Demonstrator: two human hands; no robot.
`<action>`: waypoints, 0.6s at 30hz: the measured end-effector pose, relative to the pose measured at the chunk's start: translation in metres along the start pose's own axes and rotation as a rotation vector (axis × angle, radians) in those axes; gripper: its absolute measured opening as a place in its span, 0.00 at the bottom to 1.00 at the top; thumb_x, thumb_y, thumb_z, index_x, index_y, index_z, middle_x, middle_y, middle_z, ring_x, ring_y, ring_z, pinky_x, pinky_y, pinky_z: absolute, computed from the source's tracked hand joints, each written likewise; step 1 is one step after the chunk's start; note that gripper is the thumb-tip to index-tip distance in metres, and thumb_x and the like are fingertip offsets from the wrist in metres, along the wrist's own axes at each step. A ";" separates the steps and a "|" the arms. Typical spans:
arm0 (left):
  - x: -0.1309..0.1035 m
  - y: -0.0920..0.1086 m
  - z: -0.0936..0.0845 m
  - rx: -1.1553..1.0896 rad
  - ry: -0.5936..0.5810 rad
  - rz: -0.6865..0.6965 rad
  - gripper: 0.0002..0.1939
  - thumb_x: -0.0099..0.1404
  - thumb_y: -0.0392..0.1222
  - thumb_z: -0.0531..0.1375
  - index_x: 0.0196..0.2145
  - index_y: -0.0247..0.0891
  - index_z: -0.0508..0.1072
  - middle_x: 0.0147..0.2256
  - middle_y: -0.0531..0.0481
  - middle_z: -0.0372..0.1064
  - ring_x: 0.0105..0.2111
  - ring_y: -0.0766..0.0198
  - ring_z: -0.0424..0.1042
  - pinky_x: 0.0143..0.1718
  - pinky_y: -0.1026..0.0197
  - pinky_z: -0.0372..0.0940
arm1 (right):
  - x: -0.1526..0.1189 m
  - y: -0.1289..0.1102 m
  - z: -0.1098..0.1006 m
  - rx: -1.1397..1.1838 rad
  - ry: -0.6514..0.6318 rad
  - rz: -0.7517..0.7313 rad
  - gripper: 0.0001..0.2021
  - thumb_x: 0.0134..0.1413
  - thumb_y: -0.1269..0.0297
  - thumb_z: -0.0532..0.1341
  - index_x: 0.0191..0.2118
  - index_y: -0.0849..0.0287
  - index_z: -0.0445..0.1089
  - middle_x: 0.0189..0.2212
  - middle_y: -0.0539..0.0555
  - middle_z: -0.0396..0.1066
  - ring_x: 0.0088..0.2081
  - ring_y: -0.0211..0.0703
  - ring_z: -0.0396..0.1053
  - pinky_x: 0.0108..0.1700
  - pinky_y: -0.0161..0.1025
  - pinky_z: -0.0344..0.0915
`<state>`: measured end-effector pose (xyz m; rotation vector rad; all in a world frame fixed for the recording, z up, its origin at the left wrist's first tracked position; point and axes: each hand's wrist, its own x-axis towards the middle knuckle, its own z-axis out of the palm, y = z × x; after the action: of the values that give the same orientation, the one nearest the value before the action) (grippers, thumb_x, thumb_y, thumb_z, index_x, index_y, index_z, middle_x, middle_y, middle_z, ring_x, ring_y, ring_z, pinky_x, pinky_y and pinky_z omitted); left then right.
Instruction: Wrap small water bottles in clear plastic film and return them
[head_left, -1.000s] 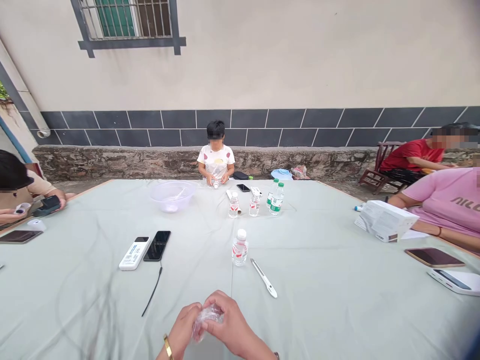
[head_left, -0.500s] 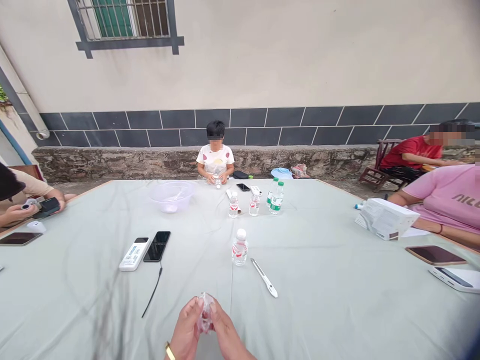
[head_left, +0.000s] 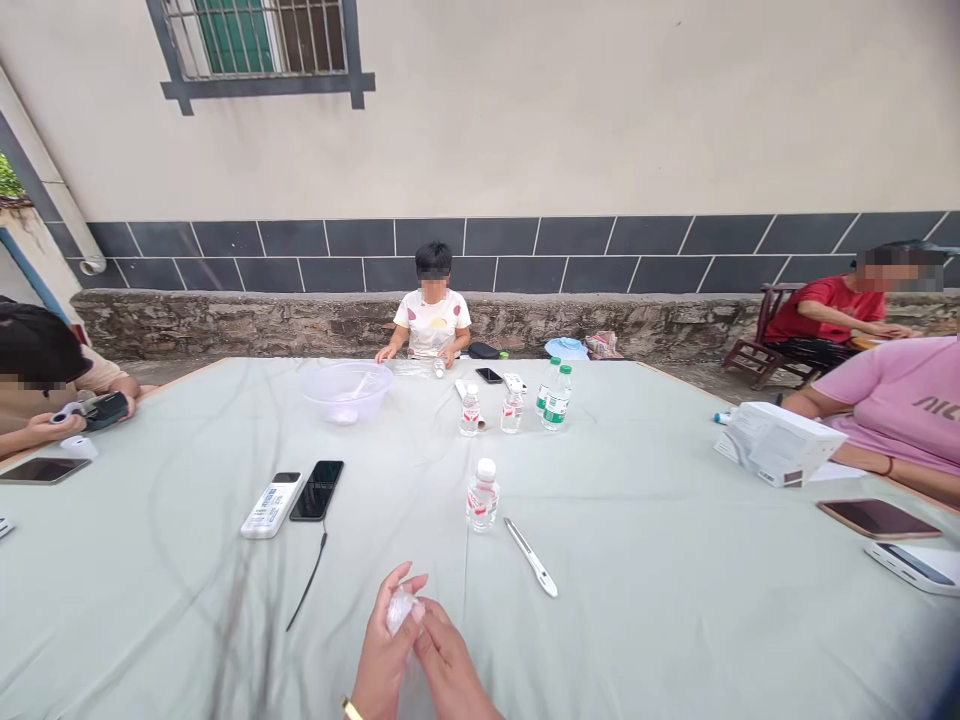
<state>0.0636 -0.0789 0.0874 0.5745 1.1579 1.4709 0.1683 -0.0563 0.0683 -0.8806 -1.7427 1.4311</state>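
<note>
At the near edge of the table, my left hand (head_left: pixel 384 640) and my right hand (head_left: pixel 448 650) meet around a crumpled piece of clear plastic film (head_left: pixel 400 610). The film is bunched in my left palm, while my right thumb and fingers pinch its right side. Whether anything lies inside the plastic is hidden. Beyond my hands stands an upright clear water bottle (head_left: pixel 482 503) with a white cap and a red-and-white label. A white pen-shaped utility knife (head_left: pixel 532 560) lies to the right of that bottle, apart from my hands.
A black phone (head_left: pixel 317 491) with a wrist strap and a white power bank (head_left: pixel 271 506) lie at left. Farther off are a translucent purple basin (head_left: pixel 347 395), several bottles (head_left: pixel 556 400) and a person (head_left: pixel 432 315). A white box (head_left: pixel 780 442) stands at right.
My left fingers have lifted and spread, and the plastic is now bunched smaller in my palm. The person opposite has moved their hands apart, with one to the left.
</note>
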 end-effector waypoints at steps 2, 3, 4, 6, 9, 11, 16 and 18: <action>0.000 0.000 0.003 0.019 0.019 0.029 0.36 0.43 0.55 0.71 0.48 0.38 0.69 0.45 0.39 0.74 0.48 0.51 0.71 0.47 0.57 0.66 | 0.001 0.002 -0.001 0.002 0.009 0.004 0.26 0.62 0.43 0.45 0.52 0.52 0.69 0.45 0.58 0.68 0.44 0.47 0.68 0.46 0.44 0.67; 0.000 0.000 0.004 0.021 0.042 0.044 0.34 0.43 0.55 0.71 0.45 0.37 0.70 0.42 0.39 0.75 0.48 0.50 0.72 0.47 0.57 0.66 | 0.002 0.002 -0.001 0.004 0.009 0.006 0.26 0.62 0.43 0.46 0.52 0.52 0.69 0.46 0.58 0.68 0.46 0.48 0.68 0.47 0.44 0.66; 0.000 0.000 0.005 0.020 0.063 0.051 0.32 0.43 0.55 0.71 0.42 0.36 0.71 0.40 0.39 0.76 0.47 0.50 0.72 0.47 0.56 0.67 | 0.002 0.001 -0.002 0.008 0.008 0.008 0.26 0.62 0.43 0.46 0.53 0.52 0.69 0.47 0.58 0.68 0.48 0.48 0.67 0.49 0.44 0.66; 0.001 0.001 0.005 0.009 0.089 0.046 0.29 0.43 0.55 0.71 0.39 0.35 0.71 0.37 0.39 0.76 0.43 0.50 0.74 0.45 0.55 0.68 | 0.002 0.000 -0.002 0.017 0.004 0.007 0.25 0.62 0.43 0.47 0.53 0.52 0.68 0.48 0.59 0.68 0.49 0.48 0.67 0.51 0.44 0.65; 0.002 0.003 0.004 -0.019 0.104 0.005 0.30 0.42 0.54 0.72 0.39 0.35 0.70 0.34 0.41 0.77 0.36 0.53 0.76 0.40 0.55 0.69 | 0.001 0.000 -0.001 0.022 0.001 -0.011 0.24 0.61 0.43 0.48 0.51 0.53 0.70 0.47 0.59 0.68 0.48 0.47 0.67 0.51 0.44 0.64; 0.003 0.004 0.001 -0.050 0.133 -0.002 0.30 0.42 0.54 0.72 0.39 0.36 0.68 0.31 0.44 0.76 0.34 0.56 0.75 0.37 0.57 0.69 | -0.001 0.002 -0.001 0.014 0.003 -0.014 0.24 0.61 0.43 0.49 0.47 0.53 0.71 0.44 0.58 0.69 0.46 0.47 0.67 0.51 0.44 0.64; 0.008 0.003 -0.006 -0.117 0.149 0.068 0.24 0.46 0.55 0.70 0.32 0.38 0.66 0.22 0.54 0.69 0.23 0.67 0.68 0.28 0.64 0.65 | -0.004 0.004 -0.003 -0.018 0.023 0.035 0.24 0.58 0.40 0.50 0.38 0.55 0.72 0.38 0.56 0.69 0.42 0.46 0.68 0.48 0.44 0.65; 0.011 0.001 -0.009 -0.139 0.149 0.096 0.23 0.46 0.54 0.70 0.29 0.39 0.65 0.18 0.58 0.64 0.22 0.69 0.66 0.31 0.64 0.65 | -0.005 0.002 -0.005 -0.015 0.025 0.046 0.24 0.58 0.40 0.50 0.38 0.54 0.72 0.41 0.56 0.70 0.43 0.46 0.68 0.47 0.43 0.66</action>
<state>0.0522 -0.0714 0.0821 0.4356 1.1447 1.6849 0.1750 -0.0578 0.0665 -0.9484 -1.7269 1.4331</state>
